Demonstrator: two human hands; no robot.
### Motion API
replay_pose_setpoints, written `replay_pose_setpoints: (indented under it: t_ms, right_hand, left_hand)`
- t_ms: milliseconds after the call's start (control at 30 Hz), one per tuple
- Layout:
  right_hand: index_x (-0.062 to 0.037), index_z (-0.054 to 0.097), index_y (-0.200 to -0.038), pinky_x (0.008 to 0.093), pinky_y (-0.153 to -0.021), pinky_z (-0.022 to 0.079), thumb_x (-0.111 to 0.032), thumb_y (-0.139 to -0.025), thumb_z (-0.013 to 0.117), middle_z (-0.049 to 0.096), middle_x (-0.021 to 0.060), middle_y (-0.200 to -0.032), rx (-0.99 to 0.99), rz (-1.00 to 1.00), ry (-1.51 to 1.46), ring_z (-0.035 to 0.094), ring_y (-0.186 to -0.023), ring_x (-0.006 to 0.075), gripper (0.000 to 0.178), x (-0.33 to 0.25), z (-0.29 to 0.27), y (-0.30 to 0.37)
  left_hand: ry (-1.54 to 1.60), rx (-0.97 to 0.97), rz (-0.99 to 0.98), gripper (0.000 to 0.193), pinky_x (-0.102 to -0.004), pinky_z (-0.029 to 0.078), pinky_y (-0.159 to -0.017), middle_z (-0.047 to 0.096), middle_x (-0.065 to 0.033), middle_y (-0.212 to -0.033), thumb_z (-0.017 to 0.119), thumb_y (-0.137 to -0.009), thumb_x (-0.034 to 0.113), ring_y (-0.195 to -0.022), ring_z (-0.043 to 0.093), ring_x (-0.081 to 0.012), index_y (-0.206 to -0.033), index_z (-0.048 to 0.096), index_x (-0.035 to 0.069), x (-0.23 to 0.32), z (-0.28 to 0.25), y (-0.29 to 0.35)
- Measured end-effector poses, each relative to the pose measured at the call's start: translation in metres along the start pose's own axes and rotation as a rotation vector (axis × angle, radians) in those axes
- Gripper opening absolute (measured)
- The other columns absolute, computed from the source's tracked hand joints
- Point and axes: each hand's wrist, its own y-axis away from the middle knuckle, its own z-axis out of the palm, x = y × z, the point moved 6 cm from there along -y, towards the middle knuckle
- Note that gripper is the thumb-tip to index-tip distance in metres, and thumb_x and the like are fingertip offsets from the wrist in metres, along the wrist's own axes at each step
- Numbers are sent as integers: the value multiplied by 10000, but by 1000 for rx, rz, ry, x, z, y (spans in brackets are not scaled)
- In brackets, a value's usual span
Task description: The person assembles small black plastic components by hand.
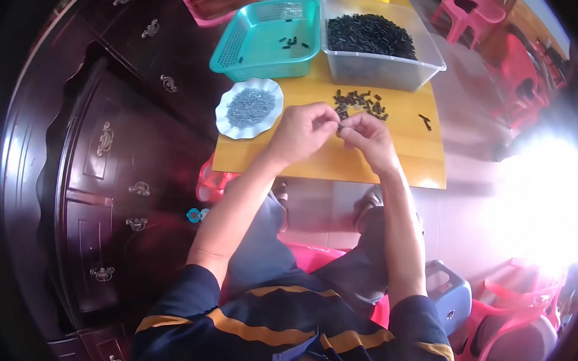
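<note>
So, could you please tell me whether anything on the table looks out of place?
Only slightly: a few small black pieces lie near the right edge of the table, apart from the loose pile. Nothing else stands out.

And here's a dark navy shirt [274, 313], mustard stripes [250, 333] sweeping across it, short sleeves [194, 291], blue collar [296, 354], grey trousers [261, 254] below!
</note>
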Motion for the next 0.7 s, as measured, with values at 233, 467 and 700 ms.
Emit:
replay_pose_setpoints:
  t_ms: [233, 467, 700]
  right_hand:
    - [-28, 685, -982, 211, -679, 495, -75, -932, 737, 692, -21, -867, 104, -91, 59, 609, -759, 35, 86, 5, 1, 6]
    - [-32, 694, -1062, 219, -717, 508, -112, -953, 724, 696, -20, -897, 80, -53, -97, 619, -794, 47, 138, 2, 13, 3]
    - [-53, 685, -1100, 229, -779, 507, -147, -989, 674, 695, -3, -972, 87, 90, -462, 627, -843, 75, 146, 23, 9, -1]
  left_hand:
    - [-78, -10, 6, 77, -236, 499, -626, 707, 0, -754, 701, -896, 61, -673, 601, -34, -937, 718, -2, -8, 8, -1]
    - [16, -74, 11, 209, -240, 508, -684, 713, -14, -821, 739, -892, 85, -745, 614, -52, -1085, 706, 12, -4, -3, -9]
    - [-422, 140, 287, 557, -381, 566, -797, 707, -109, -1051, 830, -754, 97, -944, 686, -286, -1274, 631, 74, 20, 7, 5]
